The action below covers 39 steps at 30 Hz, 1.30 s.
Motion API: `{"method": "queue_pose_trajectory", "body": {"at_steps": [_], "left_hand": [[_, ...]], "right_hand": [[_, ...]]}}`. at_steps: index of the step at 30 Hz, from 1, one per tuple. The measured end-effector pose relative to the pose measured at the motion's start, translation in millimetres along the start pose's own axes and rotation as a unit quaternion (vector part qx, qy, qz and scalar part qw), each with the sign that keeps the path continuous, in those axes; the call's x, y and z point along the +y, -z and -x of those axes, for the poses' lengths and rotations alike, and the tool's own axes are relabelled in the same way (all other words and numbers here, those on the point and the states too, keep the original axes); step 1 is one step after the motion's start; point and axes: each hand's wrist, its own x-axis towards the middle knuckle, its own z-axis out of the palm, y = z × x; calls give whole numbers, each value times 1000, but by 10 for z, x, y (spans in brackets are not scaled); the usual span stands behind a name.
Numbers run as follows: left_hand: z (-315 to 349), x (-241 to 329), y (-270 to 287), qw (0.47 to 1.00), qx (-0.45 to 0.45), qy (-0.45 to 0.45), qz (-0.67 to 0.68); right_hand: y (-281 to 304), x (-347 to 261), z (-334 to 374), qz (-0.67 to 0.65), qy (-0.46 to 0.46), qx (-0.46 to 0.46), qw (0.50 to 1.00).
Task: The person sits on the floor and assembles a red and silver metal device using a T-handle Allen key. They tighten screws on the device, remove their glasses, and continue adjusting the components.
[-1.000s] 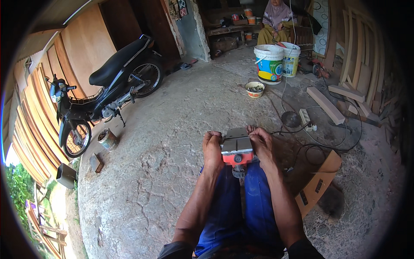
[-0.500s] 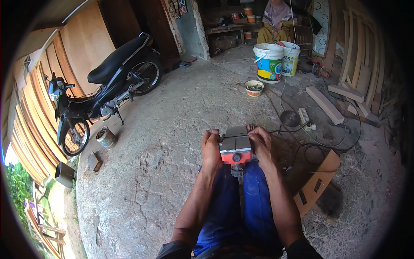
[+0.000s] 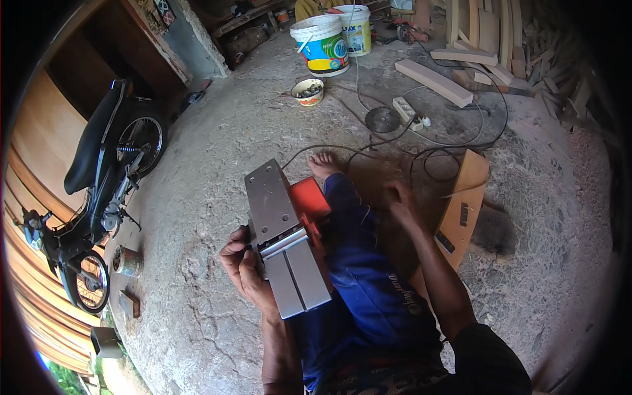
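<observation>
Right hand [image 3: 400,197] has left planer [image 3: 271,194] toward two o'clock, hold unclear; left hand [image 3: 249,273], eight o'clock, curled gripping its side. Probably inspection; next needs steadying.

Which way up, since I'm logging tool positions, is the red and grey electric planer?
Upside down: the planer shows its flat grey metal sole facing upward.

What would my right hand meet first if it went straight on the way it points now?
Probably the dark cable on the floor ahead of your right hand, short of the round dark disc. The hand is blurred and its height unclear, so it might pass over the cable.
</observation>
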Motion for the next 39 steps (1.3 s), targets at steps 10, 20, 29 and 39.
{"method": "queue_pose_trajectory", "body": {"at_steps": [10,20,29,39], "left_hand": [[4,40,-70,999,20,37,-24],[215,-42,-8,998,-21,-39,34],[209,-3,-6,999,-9,-36,18],[199,-98,37,997,-29,-53,43]], "right_hand": [[-832,919,1227,53,-282,-139,948],[-1129,900,1060,25,-336,-89,937],[-241,1122,745,-160,-275,170,933],[1144,-1483,-700,-175,54,-130,974]]}}
